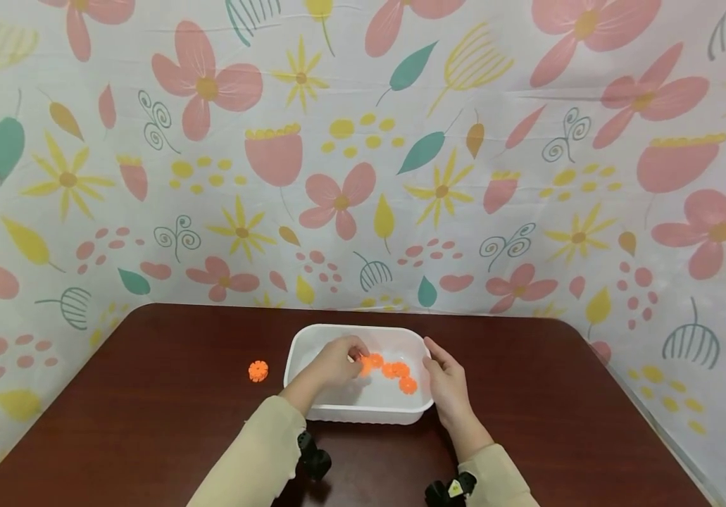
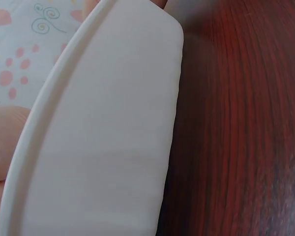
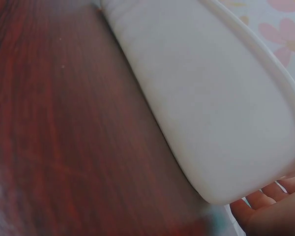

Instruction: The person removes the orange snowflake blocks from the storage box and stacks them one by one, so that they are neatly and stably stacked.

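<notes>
A white rectangular plastic basin (image 1: 369,414) stands on the table, with several small orange flower-shaped pieces (image 1: 408,385) on its floor, towards the right. My left hand (image 1: 336,362) reaches in over the near left rim. Its thumb and forefinger pinch an orange flower-shaped piece (image 1: 365,366) close to the others. At the basin's right end, my right hand (image 1: 449,387) grips the rim, its fingers partly hidden by the wall in the right wrist view. The left wrist view is mostly filled by the basin's outer wall (image 2: 103,118), with part of the left hand beyond the rim.
One more orange flower-shaped piece (image 1: 258,371) lies on the dark red-brown wooden table (image 1: 166,394), left of the basin. Behind the table's far edge hangs a white cloth (image 1: 350,267) printed with flowers and leaves. A black strap device (image 1: 314,458) sits on each wrist.
</notes>
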`<state>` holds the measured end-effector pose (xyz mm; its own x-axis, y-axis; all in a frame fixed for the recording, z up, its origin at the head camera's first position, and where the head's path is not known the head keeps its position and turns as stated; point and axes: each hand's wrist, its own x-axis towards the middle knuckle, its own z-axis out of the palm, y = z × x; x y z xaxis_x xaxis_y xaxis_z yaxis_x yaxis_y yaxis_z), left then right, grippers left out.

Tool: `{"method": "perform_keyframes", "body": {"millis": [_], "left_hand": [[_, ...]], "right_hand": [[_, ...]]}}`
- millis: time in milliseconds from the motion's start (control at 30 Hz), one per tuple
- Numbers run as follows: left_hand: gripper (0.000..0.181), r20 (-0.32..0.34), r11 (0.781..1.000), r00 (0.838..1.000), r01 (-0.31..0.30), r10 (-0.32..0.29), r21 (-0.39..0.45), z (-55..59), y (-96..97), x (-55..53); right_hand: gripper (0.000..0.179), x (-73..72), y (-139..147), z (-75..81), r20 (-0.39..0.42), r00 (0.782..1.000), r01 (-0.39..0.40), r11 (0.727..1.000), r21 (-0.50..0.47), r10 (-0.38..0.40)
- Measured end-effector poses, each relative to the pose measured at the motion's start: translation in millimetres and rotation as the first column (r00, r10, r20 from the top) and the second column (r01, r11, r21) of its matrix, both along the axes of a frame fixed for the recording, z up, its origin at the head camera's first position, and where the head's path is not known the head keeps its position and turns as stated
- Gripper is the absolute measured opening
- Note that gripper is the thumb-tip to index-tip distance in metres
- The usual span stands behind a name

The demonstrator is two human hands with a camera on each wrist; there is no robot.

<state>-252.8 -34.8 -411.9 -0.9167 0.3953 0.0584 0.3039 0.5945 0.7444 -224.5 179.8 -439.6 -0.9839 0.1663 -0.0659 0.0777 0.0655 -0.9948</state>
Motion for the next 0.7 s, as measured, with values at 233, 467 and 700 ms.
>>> {"method": "perform_keyframes", "body": {"millis": [233, 467, 700], "left_hand": [[0.017, -0.018, 1.000, 1.000, -0.025, 0.025, -0.005, 4.8, -10.0, 5.2], [0.018, 0.003, 0.997, 0.997, -0.078, 0.078, 0.002, 11.1, -16.7, 9.8], [0.020, 0.032, 0.994, 0.993, -0.112, 0.112, 0.018, 12.8, -23.1, 12.6]], "right_hand": [[0.044, -1.3, 0, -1.0, 0.000, 1.000, 0.012, 1.000, -0.001, -0.012], [0.044, -1.8, 0, 0.0, -0.008, 1.000, 0.011, 1.000, 0.000, -0.011], [0.043, -1.9, 0, 0.0, 0.002, 1.000, 0.011, 1.000, -0.008, -0.011]]}}
